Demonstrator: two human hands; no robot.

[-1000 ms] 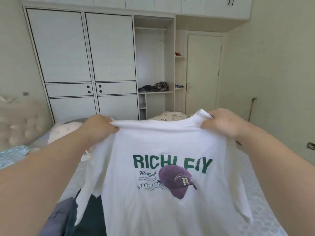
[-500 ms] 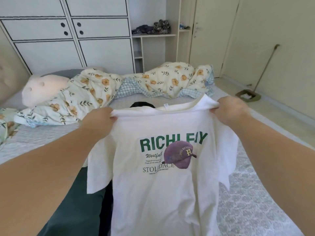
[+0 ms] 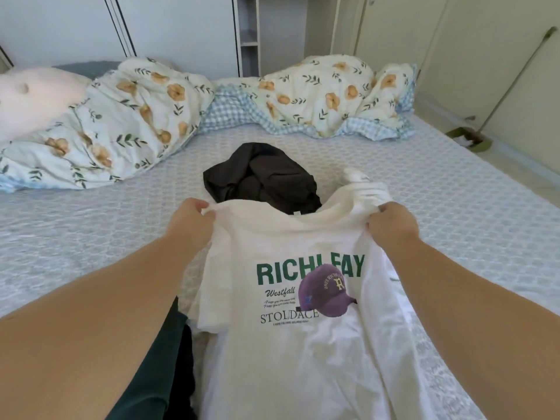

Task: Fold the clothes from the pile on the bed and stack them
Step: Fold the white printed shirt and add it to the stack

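Head view: we look down over a bed point(image 3: 454, 207) with both forearms reaching out toward 12 o'clock.
Item in hand: white T-shirt point(image 3: 291, 353), print side up, green lettering and a purple cap graphic at its chest; it sits at 6 o'clock in our view, and the frame cuts off its lower part.
Left hand: our left hand point(image 3: 191, 221) pinches the shirt's shoulder edge at about 10 o'clock of the garment, fingers curled round the fabric.
Right hand: our right hand point(image 3: 392, 224) grips the opposite shoulder at about 2 o'clock, fingers bunched into the cloth; a sleeve pokes up just beyond it.
Arm pose: both arms extended and roughly level, hands well apart, holding the collar edge spread between them.
Other clothes: a crumpled black garment point(image 3: 263, 177) lies on the sheet at 12 o'clock, just beyond the collar; a dark green piece point(image 3: 157, 371) lies at 7 o'clock, partly under our left forearm.
Bedding: floral duvet point(image 3: 145, 116) heaped along the far side, 10 to 1 o'clock; pale pink pillow point(image 3: 33, 95) at 10 o'clock.
Step in hand: we judge this as spreading the shirt, held by its shoulders, ready for folding.
Next move: likely laying it flat on the sheet, which calls for clear space and smooth, even tension across the shoulders before the sleeves go in.
Stack: we see no folded stack in view.
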